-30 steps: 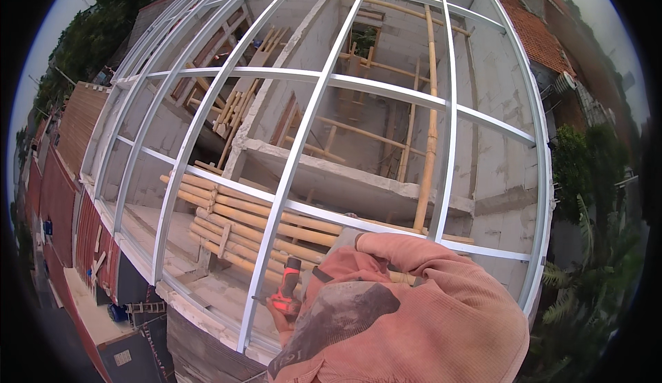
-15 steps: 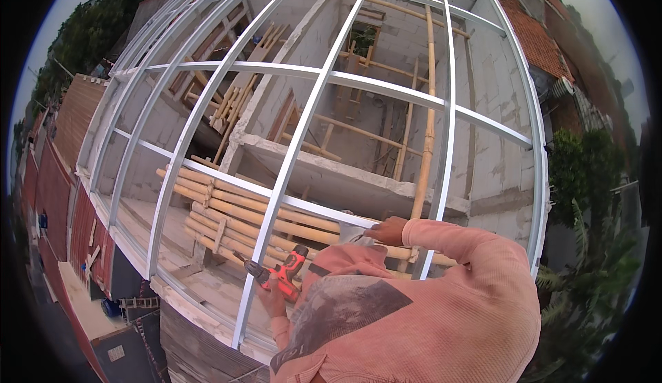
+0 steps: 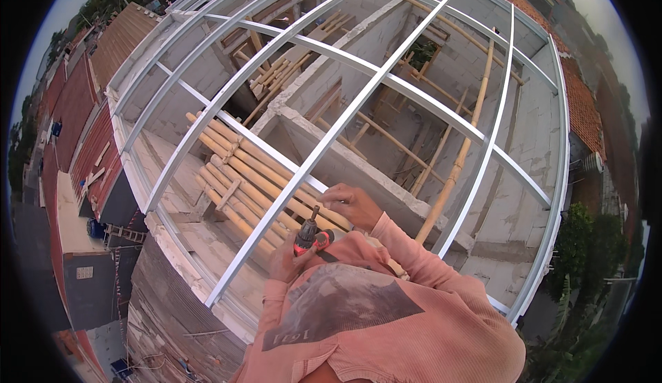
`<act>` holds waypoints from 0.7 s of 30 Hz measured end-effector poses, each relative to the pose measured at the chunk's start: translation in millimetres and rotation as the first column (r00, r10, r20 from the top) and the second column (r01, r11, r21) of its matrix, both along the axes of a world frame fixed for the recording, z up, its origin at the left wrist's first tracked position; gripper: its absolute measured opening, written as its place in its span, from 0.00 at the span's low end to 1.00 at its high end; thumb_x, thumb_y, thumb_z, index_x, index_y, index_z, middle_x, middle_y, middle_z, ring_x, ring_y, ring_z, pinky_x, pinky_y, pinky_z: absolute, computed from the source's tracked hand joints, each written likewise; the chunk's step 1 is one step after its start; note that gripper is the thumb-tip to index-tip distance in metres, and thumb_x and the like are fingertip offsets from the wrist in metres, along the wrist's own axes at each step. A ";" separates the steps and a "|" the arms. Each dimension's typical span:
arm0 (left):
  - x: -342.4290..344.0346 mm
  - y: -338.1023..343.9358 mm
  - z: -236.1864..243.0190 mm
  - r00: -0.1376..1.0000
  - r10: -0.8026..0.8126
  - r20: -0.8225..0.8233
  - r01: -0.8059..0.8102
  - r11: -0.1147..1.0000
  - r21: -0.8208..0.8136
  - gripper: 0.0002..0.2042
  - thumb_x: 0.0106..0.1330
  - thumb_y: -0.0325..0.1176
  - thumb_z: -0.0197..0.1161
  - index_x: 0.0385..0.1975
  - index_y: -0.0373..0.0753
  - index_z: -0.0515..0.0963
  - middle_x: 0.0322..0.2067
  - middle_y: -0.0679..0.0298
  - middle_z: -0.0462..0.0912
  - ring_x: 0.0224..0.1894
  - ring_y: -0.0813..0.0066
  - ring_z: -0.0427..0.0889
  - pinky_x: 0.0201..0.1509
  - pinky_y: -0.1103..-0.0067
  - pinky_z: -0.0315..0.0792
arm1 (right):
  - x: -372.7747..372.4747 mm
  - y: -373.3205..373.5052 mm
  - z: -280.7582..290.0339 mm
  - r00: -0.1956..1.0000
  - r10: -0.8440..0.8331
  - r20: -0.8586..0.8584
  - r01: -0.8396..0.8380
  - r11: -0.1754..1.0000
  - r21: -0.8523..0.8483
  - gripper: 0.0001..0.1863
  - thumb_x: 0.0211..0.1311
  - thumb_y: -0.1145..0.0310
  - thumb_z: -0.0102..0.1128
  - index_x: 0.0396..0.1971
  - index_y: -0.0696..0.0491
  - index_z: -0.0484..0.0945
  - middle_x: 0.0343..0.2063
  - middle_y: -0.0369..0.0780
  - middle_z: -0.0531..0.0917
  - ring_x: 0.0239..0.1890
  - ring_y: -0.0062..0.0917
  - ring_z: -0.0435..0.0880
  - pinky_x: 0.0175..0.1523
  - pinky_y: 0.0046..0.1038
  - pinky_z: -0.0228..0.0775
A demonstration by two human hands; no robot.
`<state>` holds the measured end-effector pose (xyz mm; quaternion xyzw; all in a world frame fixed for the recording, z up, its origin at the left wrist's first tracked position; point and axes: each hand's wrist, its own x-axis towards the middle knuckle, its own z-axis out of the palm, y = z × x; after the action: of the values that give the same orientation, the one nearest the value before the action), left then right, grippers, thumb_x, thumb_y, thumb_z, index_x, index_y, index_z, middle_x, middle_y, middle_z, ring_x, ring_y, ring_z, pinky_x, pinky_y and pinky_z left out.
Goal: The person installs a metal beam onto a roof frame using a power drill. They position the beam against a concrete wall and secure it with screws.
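My left hand (image 3: 281, 261) is wrapped round a red and black cordless drill (image 3: 304, 239), held close to my body with its chuck and bit pointing up and away. My right hand (image 3: 357, 205) is just beyond the bit, its fingers curled together at the near end of a thin silver metal batten (image 3: 265, 150). Whatever those fingers pinch is too small or hidden to make out. Between my hands and the left side, a long silver metal rafter (image 3: 303, 169) slants across the batten.
Bamboo poles (image 3: 241, 169) lie bundled under the frame. More silver rafters (image 3: 476, 176) and a cross batten (image 3: 434, 100) span open rooms with block walls (image 3: 524, 141). A bamboo pole (image 3: 463, 155) stands at right. Outside the left edge are lower roofs (image 3: 69, 107).
The drill has swung from pointing left to pointing upward and come nearer my right hand. My right hand has shifted left and away from me along the batten. The view has turned.
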<state>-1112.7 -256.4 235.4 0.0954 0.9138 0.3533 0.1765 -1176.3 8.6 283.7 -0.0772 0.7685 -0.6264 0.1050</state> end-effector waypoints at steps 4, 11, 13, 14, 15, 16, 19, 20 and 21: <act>4.3 0.7 13.8 1.000 0.026 -0.016 -0.025 0.998 0.057 0.29 0.61 0.55 0.69 0.56 0.42 0.74 0.33 0.50 0.86 0.36 0.47 0.86 0.39 0.58 0.77 | -0.4 -12.3 9.6 0.984 0.033 0.176 -0.012 0.992 -0.122 0.13 0.63 0.68 0.65 0.46 0.56 0.85 0.45 0.42 0.87 0.50 0.28 0.84 0.58 0.29 0.74; 11.9 -5.1 25.0 0.998 0.029 -0.063 -0.024 0.997 0.068 0.28 0.60 0.54 0.70 0.55 0.45 0.76 0.34 0.51 0.86 0.36 0.48 0.86 0.41 0.59 0.78 | -5.9 -13.6 12.5 0.942 0.166 0.291 -0.130 0.982 -0.140 0.15 0.64 0.66 0.67 0.47 0.58 0.84 0.40 0.39 0.87 0.45 0.23 0.84 0.56 0.26 0.72; 13.5 -7.9 26.0 0.998 0.040 -0.058 -0.037 0.998 0.054 0.28 0.59 0.53 0.70 0.55 0.45 0.76 0.35 0.51 0.86 0.36 0.48 0.86 0.41 0.59 0.78 | -7.1 -16.2 25.2 0.916 0.185 0.357 -0.136 0.978 -0.158 0.16 0.64 0.65 0.68 0.46 0.60 0.84 0.40 0.40 0.87 0.47 0.22 0.83 0.57 0.26 0.72; 14.2 -9.2 25.7 0.998 0.044 -0.033 -0.042 0.997 0.061 0.28 0.59 0.54 0.70 0.55 0.45 0.76 0.36 0.51 0.86 0.36 0.48 0.86 0.41 0.59 0.78 | -6.3 -17.0 23.7 0.914 0.193 0.358 -0.144 0.977 -0.159 0.16 0.64 0.65 0.68 0.46 0.60 0.84 0.40 0.40 0.87 0.47 0.22 0.83 0.57 0.26 0.72; 14.9 -10.8 25.6 0.999 0.049 -0.009 -0.048 0.997 0.068 0.29 0.59 0.54 0.70 0.55 0.44 0.76 0.37 0.51 0.86 0.36 0.47 0.86 0.42 0.59 0.78 | -4.4 -18.3 21.0 0.903 0.188 0.387 -0.117 0.973 -0.201 0.16 0.64 0.65 0.68 0.46 0.60 0.84 0.40 0.40 0.87 0.47 0.22 0.82 0.57 0.26 0.72; 15.4 -13.2 24.6 0.998 0.058 -0.008 -0.057 0.996 0.067 0.29 0.59 0.54 0.70 0.55 0.44 0.76 0.37 0.51 0.86 0.36 0.47 0.86 0.42 0.59 0.78 | -3.0 -19.9 18.9 0.890 0.185 0.417 -0.088 0.967 -0.241 0.16 0.64 0.65 0.68 0.46 0.61 0.84 0.40 0.40 0.87 0.48 0.22 0.82 0.58 0.26 0.72; 17.7 -18.2 24.3 0.998 0.060 -0.006 -0.059 0.994 0.087 0.31 0.57 0.54 0.71 0.57 0.44 0.75 0.36 0.51 0.86 0.38 0.47 0.85 0.43 0.59 0.77 | 0.2 -25.1 16.0 0.804 0.228 0.550 -0.028 0.937 -0.347 0.14 0.63 0.66 0.69 0.45 0.56 0.86 0.43 0.38 0.87 0.51 0.23 0.82 0.64 0.26 0.67; 15.4 -19.7 28.4 0.998 0.030 0.048 -0.035 0.993 0.113 0.32 0.57 0.55 0.71 0.58 0.44 0.75 0.37 0.51 0.86 0.40 0.47 0.85 0.44 0.59 0.77 | 2.4 -26.8 9.0 0.799 0.237 0.552 -0.037 0.936 -0.349 0.14 0.63 0.66 0.69 0.45 0.56 0.86 0.43 0.38 0.87 0.51 0.23 0.82 0.64 0.26 0.67; 13.3 -21.2 32.3 0.995 -0.003 0.101 -0.012 0.990 0.141 0.33 0.57 0.55 0.71 0.59 0.43 0.74 0.39 0.51 0.86 0.42 0.47 0.85 0.45 0.60 0.77 | 4.4 -28.1 -1.2 0.798 0.290 0.528 -0.022 0.890 -0.455 0.13 0.63 0.67 0.69 0.45 0.56 0.85 0.43 0.38 0.87 0.50 0.22 0.82 0.63 0.26 0.68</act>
<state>-1099.4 -277.6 267.7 0.0877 0.8765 0.4220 0.2144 -1171.9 -19.5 282.5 0.0327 0.5334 -0.7608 0.3682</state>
